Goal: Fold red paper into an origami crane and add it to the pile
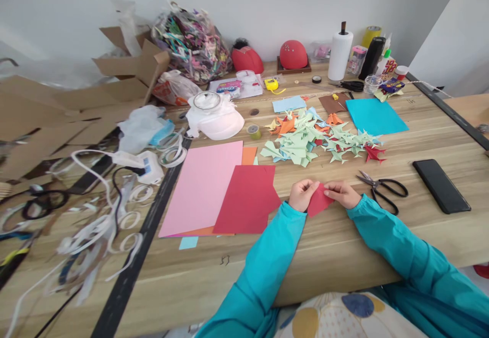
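Observation:
Between my two hands is a small piece of red paper (319, 203), held just above the wooden table. My left hand (301, 194) pinches its left side between thumb and fingers. On the upper right edge, my right hand (343, 194) has it pinched the same way. Left of my hands lie red paper sheets (244, 200), partly over a large pink sheet (206, 185). Beyond my hands spreads a pile of folded paper shapes (301, 139), mostly pale green with some orange, blue and red. Black-handled scissors (382, 188) rest open to the right of my right hand.
A black phone (441, 185) lies at the right. Farther back are a turquoise sheet (376, 115), a yellow tape measure (271, 84) and a white bottle (340, 55). Tangled cables and white strips (114, 216) cover the left side, near open cardboard boxes (126, 73).

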Available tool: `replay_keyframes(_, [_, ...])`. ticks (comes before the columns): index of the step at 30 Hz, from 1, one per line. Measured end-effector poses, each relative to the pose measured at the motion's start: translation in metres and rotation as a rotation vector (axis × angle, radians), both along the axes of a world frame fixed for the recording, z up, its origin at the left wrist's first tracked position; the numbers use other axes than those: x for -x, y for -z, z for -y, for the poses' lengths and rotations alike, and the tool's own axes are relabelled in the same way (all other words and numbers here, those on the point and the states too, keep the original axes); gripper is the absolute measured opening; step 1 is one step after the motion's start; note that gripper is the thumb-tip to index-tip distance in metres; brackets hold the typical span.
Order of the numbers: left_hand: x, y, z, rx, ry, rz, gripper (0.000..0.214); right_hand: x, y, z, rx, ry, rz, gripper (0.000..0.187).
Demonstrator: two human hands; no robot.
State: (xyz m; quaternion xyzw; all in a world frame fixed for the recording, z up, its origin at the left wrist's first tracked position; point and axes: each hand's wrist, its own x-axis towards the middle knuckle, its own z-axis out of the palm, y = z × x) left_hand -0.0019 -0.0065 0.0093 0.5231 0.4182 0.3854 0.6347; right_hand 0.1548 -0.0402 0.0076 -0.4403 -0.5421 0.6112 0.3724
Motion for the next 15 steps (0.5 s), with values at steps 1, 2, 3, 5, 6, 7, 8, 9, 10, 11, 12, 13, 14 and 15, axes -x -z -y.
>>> replay_keyframes(1, [0.0002, 0.0003, -0.0003, 0.003, -0.013, 0.003, 0.039, 0.0002, 0.0004, 0.0001, 0.004, -0.002, -0.003, 0.036])
replay_keyframes(2, [0.0004, 0.0007, -0.0007, 0.006, -0.025, 0.006, 0.038, 0.0004, 0.0007, 0.0001, 0.006, -0.003, -0.004, 0.036])
replay_keyframes(3, [0.0006, 0.001, -0.0011, 0.008, -0.032, 0.008, 0.038, 0.0005, 0.0009, 0.0, 0.004, -0.003, -0.002, 0.036])
replay_keyframes(5, [0.001, 0.0014, -0.0017, 0.007, -0.038, 0.007, 0.038, 0.0004, 0.001, -0.0001, -0.006, -0.006, 0.005, 0.035])
replay_keyframes(6, [0.0012, 0.0013, -0.0019, 0.005, -0.036, 0.007, 0.038, 0.0003, 0.0008, -0.0002, -0.011, -0.007, 0.008, 0.035])
replay_keyframes(7, [0.0012, 0.001, -0.0021, 0.003, -0.03, 0.007, 0.038, 0.0001, 0.0004, -0.0002, -0.019, -0.002, 0.011, 0.035])
replay_keyframes(8, [0.0012, 0.0005, -0.0021, 0.0, -0.021, 0.007, 0.038, 0.0, 0.0, -0.0002, -0.026, 0.003, 0.017, 0.034])
replay_keyframes(9, [0.0011, -0.0001, -0.0019, -0.005, -0.011, 0.004, 0.038, -0.0001, -0.0005, -0.0002, -0.032, 0.011, 0.024, 0.034])
replay_keyframes(10, [0.0009, -0.0007, -0.0015, -0.014, 0.002, -0.002, 0.038, -0.0001, -0.0009, -0.0001, -0.038, 0.022, 0.034, 0.033])
replay_keyframes(11, [0.0005, -0.0013, -0.001, -0.029, 0.02, -0.011, 0.037, 0.0, -0.001, -0.0001, -0.044, 0.034, 0.05, 0.033])
replay_keyframes(12, [0.0, -0.0018, -0.0004, -0.047, 0.039, -0.023, 0.037, 0.0002, -0.0009, -0.0001, -0.05, 0.045, 0.071, 0.033])
replay_keyframes(13, [-0.0004, -0.002, 0.0002, -0.068, 0.056, -0.034, 0.037, 0.0003, -0.0004, -0.0001, -0.059, 0.051, 0.091, 0.033])
replay_keyframes(14, [-0.0009, -0.002, 0.0009, -0.09, 0.07, -0.046, 0.037, 0.0004, 0.0004, -0.0002, -0.072, 0.051, 0.11, 0.033])
replay_keyframes(15, [-0.0012, -0.0017, 0.0014, -0.111, 0.081, -0.057, 0.036, 0.0004, 0.0014, -0.0004, -0.089, 0.051, 0.127, 0.033])
